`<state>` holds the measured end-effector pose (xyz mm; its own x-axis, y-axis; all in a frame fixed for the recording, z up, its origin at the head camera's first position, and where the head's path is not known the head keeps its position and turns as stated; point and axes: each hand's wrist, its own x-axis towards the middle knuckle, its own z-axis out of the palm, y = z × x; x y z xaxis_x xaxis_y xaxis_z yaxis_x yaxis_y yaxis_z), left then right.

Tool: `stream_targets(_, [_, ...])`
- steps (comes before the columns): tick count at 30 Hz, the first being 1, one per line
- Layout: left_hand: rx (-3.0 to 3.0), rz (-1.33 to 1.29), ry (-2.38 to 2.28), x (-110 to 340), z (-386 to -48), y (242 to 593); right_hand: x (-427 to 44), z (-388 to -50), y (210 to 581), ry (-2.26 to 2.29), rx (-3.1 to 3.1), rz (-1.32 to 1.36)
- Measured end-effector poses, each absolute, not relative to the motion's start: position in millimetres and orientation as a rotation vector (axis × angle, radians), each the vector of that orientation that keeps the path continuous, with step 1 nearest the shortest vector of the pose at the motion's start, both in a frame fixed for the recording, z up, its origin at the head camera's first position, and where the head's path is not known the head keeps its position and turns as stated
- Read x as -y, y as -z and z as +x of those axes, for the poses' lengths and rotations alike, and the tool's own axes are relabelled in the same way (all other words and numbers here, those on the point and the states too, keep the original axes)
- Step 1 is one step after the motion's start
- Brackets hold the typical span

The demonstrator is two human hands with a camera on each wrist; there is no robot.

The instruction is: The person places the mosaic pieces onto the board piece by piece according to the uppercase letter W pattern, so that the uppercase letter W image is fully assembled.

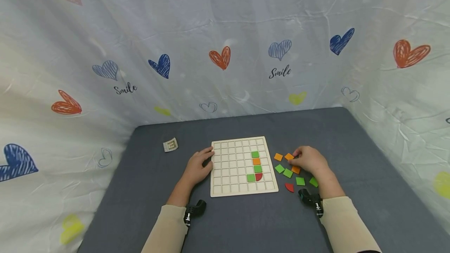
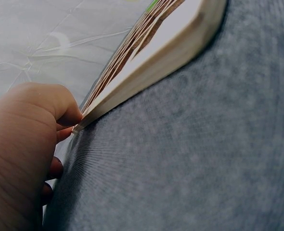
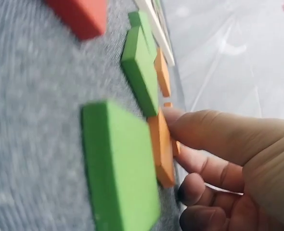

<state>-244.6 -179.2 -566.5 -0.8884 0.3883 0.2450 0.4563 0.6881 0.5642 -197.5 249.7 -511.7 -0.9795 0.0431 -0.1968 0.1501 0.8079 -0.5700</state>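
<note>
A pale wooden grid board (image 1: 230, 169) lies flat on the table. My left hand (image 1: 197, 168) rests against its left edge, thumb and fingertips touching the rim. At the right of the board, my right hand (image 1: 311, 161) pinches an orange square tile (image 1: 289, 156) between thumb and forefinger, low over the table. Beside it lie another orange tile (image 1: 278, 157), several green square tiles (image 1: 300, 181) and a red quarter-circle tile (image 1: 289, 187). On the board sit green tiles (image 1: 258, 168), one orange tile (image 1: 256, 161) and a red quarter-circle (image 1: 258, 177). The right fingers partly cover the held tile.
A small printed paper card (image 1: 170, 145) lies on the dark grey table (image 1: 246, 225), back left. Behind the table and along both sides hangs a white curtain (image 1: 246, 30) with printed hearts. Each wrist wears a black camera (image 1: 200, 208).
</note>
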Motion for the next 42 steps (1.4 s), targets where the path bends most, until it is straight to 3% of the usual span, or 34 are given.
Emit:
stream_targets(8, [2.808,-0.686,0.988,178.8,-243.7,566.2,-251.6,-198.0,513.6,0.924,-2.838,0.139])
stream_targets(18, [2.777,-0.692,0.991,177.8,-243.0,565.5,-244.3,-193.1,487.9,1.043,-2.875,0.073])
stream_targets(31, [2.764,-0.702,0.991,177.9,-244.3,566.9,-202.7,-178.2,456.3,1.36,-2.849,-0.047])
stream_targets(42, [2.761,-0.707,0.968,177.4,-243.2,564.1,-161.7,-167.7,457.8,1.54,-2.768,-0.226])
